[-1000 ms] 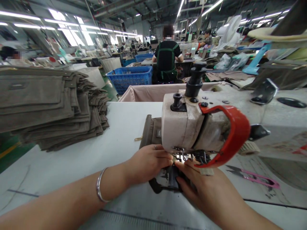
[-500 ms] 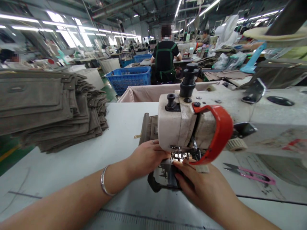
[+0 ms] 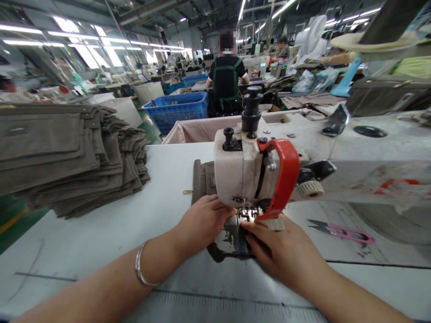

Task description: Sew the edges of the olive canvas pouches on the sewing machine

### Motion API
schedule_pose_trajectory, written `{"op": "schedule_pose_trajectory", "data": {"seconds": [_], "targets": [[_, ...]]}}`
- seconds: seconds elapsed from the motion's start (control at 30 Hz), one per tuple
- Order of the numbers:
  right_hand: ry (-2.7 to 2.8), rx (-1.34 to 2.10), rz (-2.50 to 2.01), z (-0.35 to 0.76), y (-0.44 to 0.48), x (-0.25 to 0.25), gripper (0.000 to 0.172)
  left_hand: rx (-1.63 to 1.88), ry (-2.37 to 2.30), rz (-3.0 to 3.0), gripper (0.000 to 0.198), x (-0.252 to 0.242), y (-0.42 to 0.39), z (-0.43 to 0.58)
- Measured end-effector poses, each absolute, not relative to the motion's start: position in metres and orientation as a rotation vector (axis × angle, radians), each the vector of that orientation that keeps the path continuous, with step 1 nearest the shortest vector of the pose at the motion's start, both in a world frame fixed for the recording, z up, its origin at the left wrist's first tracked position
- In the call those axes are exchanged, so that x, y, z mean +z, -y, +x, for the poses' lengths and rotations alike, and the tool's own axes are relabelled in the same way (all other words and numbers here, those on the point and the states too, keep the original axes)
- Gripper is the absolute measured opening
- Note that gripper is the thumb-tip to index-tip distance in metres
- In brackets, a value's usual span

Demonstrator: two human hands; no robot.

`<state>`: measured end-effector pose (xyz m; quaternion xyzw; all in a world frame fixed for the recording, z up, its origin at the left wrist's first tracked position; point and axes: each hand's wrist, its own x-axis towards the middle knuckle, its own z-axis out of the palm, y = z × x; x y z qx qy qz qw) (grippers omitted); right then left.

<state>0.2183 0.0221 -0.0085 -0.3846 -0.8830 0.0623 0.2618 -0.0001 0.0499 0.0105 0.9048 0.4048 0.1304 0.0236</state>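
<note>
A grey-brown fabric piece [image 3: 202, 179] with a small metal plate and a gold zip pull lies partly under the head of a sewing machine [image 3: 230, 168]. On its near edge my left hand [image 3: 204, 222] is closed, fingertips beside the lit presser foot [image 3: 247, 213]. My right hand [image 3: 281, 244] is on the other side of the foot, thumb and fingers closed at the needle area; the cloth there is mostly hidden. Below the fingers shows the dark, worn machine plate [image 3: 232, 240]. A red guard [image 3: 286, 172] curves above my right hand.
A tall stack of grey-brown fabric pieces [image 3: 67, 157] stands at the left. Pink-handled thread snips [image 3: 343, 231] lie right of the machine. Behind the table are a pink cloth-lined bin [image 3: 191, 130], a blue basket [image 3: 178, 110] and a seated person [image 3: 227, 76].
The view has shifted slightly, so the machine appears a little further left. Both hands stay at the presser foot, with hardly any visible movement of the fabric piece.
</note>
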Motion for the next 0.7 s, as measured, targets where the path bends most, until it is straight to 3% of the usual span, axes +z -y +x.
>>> {"op": "schedule_pose_trajectory", "data": {"seconds": [0.17, 0.33, 0.4, 0.7], "targets": [[2.394, 0.162, -1.044, 0.219, -0.022, -0.009, 0.02, 0.317, -1.503, 2.568, 0.027, 0.023, -0.011, -0.001], [2.402, 0.179, -1.023, 0.222, -0.02, -0.009, 0.021, 0.284, -1.296, 2.593, 0.07, 0.031, 0.025, 0.005], [2.416, 0.2, -1.007, 0.224, -0.019, -0.01, 0.029, 0.294, -1.238, 2.64, 0.076, 0.027, 0.03, 0.006], [2.418, 0.306, -0.901, 0.23, -0.016, -0.012, 0.034, 0.523, -1.118, 2.778, 0.037, 0.005, 0.043, 0.01]]}}
